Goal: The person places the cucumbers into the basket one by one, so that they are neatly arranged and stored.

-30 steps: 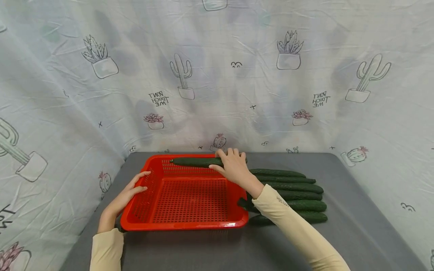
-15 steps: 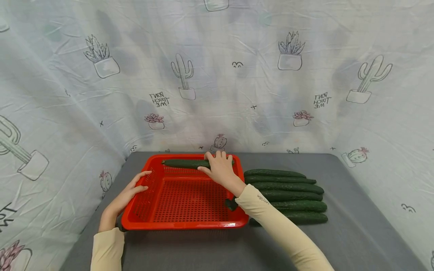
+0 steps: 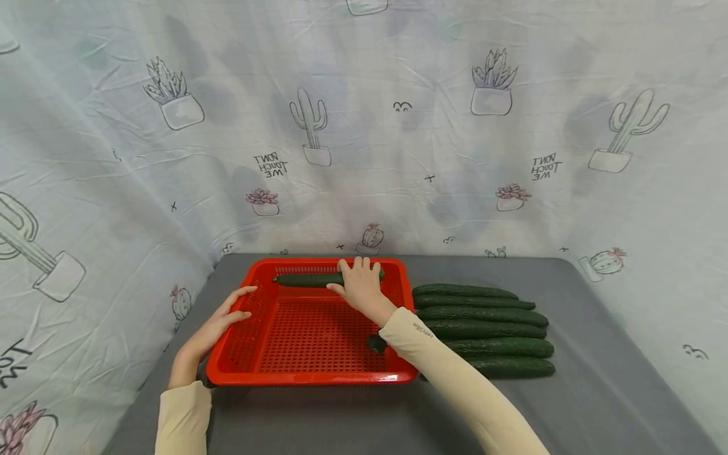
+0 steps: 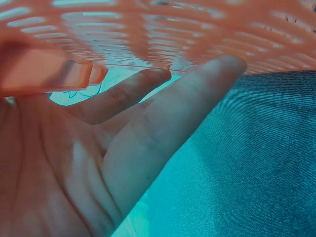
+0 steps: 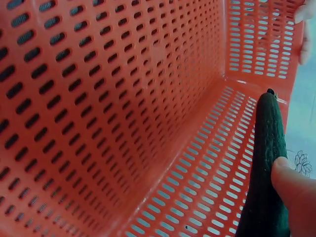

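In the head view my right hand (image 3: 362, 287) grips a dark green cucumber (image 3: 307, 280) near its right end, holding it crosswise inside the red basket (image 3: 313, 379) by the far wall. The right wrist view shows the thumb (image 5: 284, 173) pressed on the cucumber (image 5: 269, 133), beside the slotted wall. My left hand (image 3: 213, 328) holds the basket's left rim, its thumb and a finger reaching over the edge. Other fingers (image 4: 148, 133) lie fairly straight against the outside of the basket (image 4: 197, 29) in the left wrist view.
Several cucumbers (image 3: 489, 330) lie side by side on the grey table (image 3: 318, 423), right of the basket. A dark wrist camera (image 3: 376, 343) hangs under the right wrist. A printed curtain (image 3: 352, 126) stands behind the table.
My right hand has carried the cucumber left and slightly down, from the basket's far right corner to inside the far wall. The left hand has stayed at the rim.
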Demonstrator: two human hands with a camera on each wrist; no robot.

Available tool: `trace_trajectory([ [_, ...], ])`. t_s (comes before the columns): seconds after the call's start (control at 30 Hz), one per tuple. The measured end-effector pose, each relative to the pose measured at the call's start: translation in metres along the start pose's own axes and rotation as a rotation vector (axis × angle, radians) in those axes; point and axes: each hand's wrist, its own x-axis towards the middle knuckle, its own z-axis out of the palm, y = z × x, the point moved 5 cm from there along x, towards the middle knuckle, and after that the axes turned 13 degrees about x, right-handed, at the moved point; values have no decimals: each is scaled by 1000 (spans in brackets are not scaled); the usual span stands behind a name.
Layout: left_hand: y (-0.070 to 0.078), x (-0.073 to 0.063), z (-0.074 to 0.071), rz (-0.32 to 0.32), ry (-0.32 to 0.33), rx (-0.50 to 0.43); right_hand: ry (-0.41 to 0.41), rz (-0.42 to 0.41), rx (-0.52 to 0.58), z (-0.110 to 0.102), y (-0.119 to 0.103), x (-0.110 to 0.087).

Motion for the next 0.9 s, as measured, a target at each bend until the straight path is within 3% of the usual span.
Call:
trace_trajectory([
  [0.43, -1, 0, 1, 3, -1, -22, -41, -42, -149, 23, -9, -2],
  [0.9, -3, 0, -1, -15, 20, 32, -40, -53, -189, 41, -6, -1],
])
